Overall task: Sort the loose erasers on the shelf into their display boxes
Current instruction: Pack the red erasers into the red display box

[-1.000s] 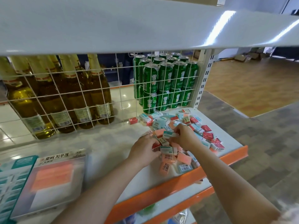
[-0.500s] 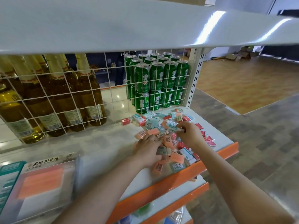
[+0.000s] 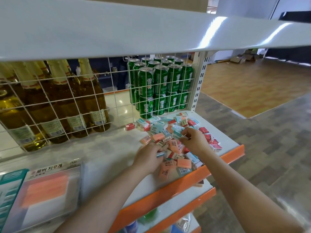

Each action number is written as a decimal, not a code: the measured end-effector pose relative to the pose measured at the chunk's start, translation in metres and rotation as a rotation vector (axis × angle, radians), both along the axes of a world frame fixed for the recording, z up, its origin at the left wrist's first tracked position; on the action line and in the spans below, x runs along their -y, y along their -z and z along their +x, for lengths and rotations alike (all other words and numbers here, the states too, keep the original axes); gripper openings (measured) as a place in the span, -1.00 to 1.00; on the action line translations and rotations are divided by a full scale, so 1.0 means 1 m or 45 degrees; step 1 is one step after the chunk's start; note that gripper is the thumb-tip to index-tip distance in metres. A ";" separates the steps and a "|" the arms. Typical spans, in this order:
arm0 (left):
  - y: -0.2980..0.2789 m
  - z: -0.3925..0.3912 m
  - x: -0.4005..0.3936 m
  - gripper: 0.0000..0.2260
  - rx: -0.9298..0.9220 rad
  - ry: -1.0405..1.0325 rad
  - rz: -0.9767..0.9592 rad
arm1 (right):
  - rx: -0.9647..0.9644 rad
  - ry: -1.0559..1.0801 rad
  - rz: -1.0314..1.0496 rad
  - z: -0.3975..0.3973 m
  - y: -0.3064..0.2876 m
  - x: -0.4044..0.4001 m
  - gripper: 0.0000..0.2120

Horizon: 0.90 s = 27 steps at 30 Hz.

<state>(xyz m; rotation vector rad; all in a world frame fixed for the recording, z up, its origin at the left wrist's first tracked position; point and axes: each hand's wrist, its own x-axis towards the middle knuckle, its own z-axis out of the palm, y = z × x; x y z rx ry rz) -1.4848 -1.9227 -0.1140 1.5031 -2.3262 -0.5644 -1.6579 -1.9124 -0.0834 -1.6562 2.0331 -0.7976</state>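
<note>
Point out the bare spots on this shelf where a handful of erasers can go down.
Bare shelf runs between the wire grid, the display box and the eraser pile. A second strip lies along the orange edge under the left hand. It is crowded at the right end, around the right hand.

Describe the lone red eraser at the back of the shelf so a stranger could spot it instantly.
Find the stacked green cans behind the white wire grid. On the shelf just below their left edge lies the red eraser. It sits apart, left of the eraser pile, the leftmost piece, touching no other.
</note>
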 end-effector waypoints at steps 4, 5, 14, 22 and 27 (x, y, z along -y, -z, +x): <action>-0.005 0.011 -0.005 -0.80 -0.162 -0.093 0.036 | 0.062 0.006 0.041 0.011 -0.001 -0.005 -0.89; -0.005 0.013 -0.006 -0.80 -0.180 -0.117 0.058 | 0.081 0.015 0.048 0.014 -0.001 -0.007 -0.90; 0.001 0.031 -0.011 -0.89 -0.544 -0.249 0.191 | 0.066 0.024 0.059 0.027 0.004 -0.017 -0.95; 0.001 0.048 -0.012 -0.85 -0.548 -0.266 0.298 | -0.329 -0.115 0.264 0.036 0.003 -0.024 -0.70; 0.006 0.058 -0.015 -0.69 -0.463 -0.253 0.332 | -0.281 -0.184 0.179 0.042 0.004 -0.024 -0.60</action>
